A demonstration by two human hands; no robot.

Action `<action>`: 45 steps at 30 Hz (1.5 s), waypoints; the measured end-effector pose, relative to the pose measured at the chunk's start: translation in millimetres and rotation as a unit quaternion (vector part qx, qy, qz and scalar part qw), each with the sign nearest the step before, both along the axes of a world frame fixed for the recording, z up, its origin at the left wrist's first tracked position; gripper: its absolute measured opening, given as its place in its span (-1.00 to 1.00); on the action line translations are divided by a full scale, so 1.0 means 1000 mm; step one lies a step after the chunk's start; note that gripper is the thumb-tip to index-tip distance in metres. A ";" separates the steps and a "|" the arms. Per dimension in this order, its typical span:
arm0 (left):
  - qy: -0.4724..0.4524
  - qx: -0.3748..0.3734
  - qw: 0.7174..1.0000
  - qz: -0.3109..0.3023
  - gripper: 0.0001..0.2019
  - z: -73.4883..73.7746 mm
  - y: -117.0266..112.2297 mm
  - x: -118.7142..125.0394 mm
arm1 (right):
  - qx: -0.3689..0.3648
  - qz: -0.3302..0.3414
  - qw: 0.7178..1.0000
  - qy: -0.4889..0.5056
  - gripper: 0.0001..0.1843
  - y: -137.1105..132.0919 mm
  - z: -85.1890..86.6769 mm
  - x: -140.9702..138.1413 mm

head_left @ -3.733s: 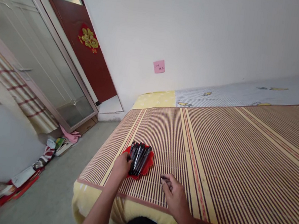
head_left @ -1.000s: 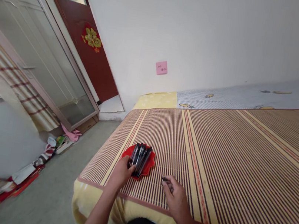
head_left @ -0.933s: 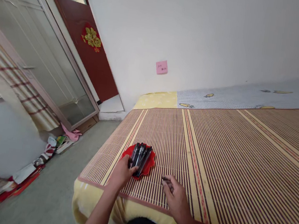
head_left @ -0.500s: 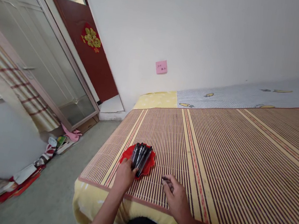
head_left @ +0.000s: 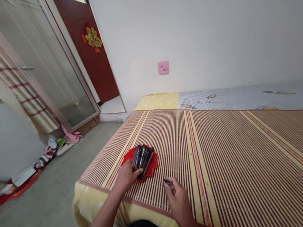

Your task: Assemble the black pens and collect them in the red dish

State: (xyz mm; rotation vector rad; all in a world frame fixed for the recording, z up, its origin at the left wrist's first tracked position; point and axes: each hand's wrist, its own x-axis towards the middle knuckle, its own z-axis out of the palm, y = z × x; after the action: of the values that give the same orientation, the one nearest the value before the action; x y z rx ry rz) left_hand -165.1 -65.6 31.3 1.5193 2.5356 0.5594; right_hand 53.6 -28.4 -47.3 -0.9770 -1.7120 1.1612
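Note:
Several black pens [head_left: 143, 156] lie side by side across a red scallop-edged plate [head_left: 152, 166]. My left hand [head_left: 128, 173] is at the near end of the pens, its thumb lying over them and its fingers curled at their left side. To the right of the plate, my right hand [head_left: 177, 197] hovers low over the striped mat with fingers curled in a pinch. A small dark tip shows at those fingertips, too little of it to name.
A striped bamboo mat [head_left: 220, 150] covers the bed, whose yellow sheet [head_left: 92, 203] hangs over the near edge. A pink note [head_left: 163, 67] is stuck to the white wall behind. Papers and other items [head_left: 24, 176] line the floor at left, below a glass-panelled door [head_left: 48, 56].
My left thumb has shifted slightly up and right across the pens. The right hand keeps almost the same place and pinch.

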 end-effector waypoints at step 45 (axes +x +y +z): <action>-0.141 0.137 0.958 -0.209 -0.64 0.009 0.094 -0.054 | 0.003 -0.007 1.000 0.003 -0.73 0.001 -0.005 0.000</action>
State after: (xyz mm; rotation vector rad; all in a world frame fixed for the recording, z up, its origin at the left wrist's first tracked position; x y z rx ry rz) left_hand -219.5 28.6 40.3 1.8410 1.9101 1.0047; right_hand 53.6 -27.4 -51.9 -0.9799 -1.7004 1.1494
